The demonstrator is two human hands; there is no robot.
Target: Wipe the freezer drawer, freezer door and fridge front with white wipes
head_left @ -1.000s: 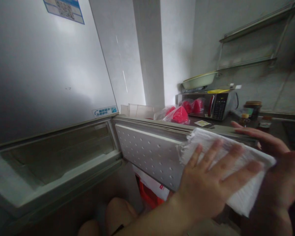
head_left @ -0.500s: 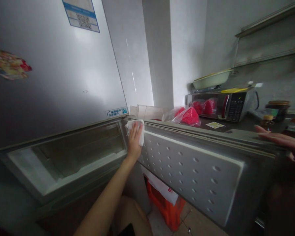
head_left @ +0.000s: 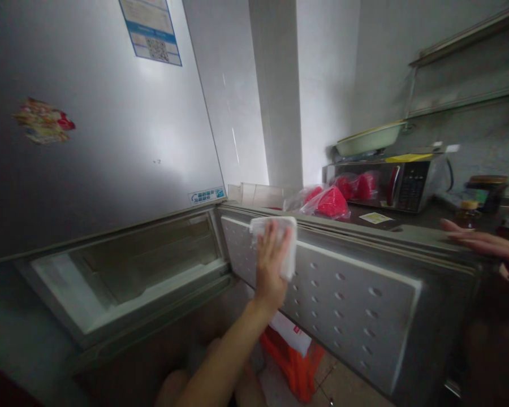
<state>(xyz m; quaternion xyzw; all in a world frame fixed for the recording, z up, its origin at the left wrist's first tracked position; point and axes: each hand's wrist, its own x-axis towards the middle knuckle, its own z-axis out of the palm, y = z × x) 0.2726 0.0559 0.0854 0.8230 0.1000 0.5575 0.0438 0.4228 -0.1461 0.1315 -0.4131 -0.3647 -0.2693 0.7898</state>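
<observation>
Fingers (head_left: pixel 270 240) of my left hand (head_left: pixel 272 277) lie outstretched over the white cloth (head_left: pixel 290 257), likely soft, light and best pinned by its middle, against the open door (head_left: pixel 354 294), whose edge my right hand (head_left: pixel 490 243) may grip, though I cannot tell.

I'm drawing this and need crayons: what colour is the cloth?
The cloth is white; it shows best in the head view.

Pale grey walls (head_left: pixel 326 85), two-tier shelf (head_left: pixel 470 34), dark counter (head_left: pixel 398 220), orange stool (head_left: pixel 299 373), tiled floor (head_left: pixel 343 381), dim light
</observation>
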